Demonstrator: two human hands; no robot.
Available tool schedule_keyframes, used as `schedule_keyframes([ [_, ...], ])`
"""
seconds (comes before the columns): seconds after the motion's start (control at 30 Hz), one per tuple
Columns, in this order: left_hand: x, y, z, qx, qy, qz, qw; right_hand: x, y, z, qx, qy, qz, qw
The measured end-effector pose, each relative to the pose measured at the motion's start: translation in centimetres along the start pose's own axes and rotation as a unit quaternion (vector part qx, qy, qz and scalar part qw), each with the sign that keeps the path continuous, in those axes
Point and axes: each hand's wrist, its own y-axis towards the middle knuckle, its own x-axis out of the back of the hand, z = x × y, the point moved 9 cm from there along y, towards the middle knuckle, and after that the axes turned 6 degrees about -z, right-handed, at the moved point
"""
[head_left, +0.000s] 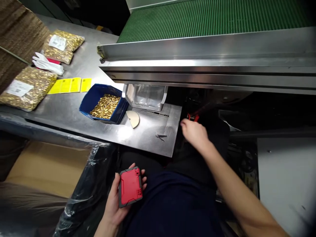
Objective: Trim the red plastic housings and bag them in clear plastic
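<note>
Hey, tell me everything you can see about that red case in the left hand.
The red case is a roughly rectangular, hard-looking, plastic-like piece with a flat red face and a dark surround with angular corners. Small dark-patterned patches sit at the face's two right-hand corners. It is slightly turned, red face toward the camera, in the lower middle of the view. The left hand holds it, thumb along its left edge, fingertips showing past its top and right edges. Its underside is hidden.

L hand [115,199] cupped palm-up; R hand [196,133] extended fwd, part-curled.
</note>
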Motion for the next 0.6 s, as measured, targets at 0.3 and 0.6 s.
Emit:
schedule_keyframes([
  [0.3,-2.6,0.7,0.3,0.051,0.005,0.015,0.999,-6.2,5.5,-7.4,0.180,-0.127,0.017,0.975],
  [0.6,0.9,-1.4,-2.4,0.004,0.124,-0.074,0.989,-3.3,-1.4,-4.2,0.337,-0.103,0.023,0.936],
])
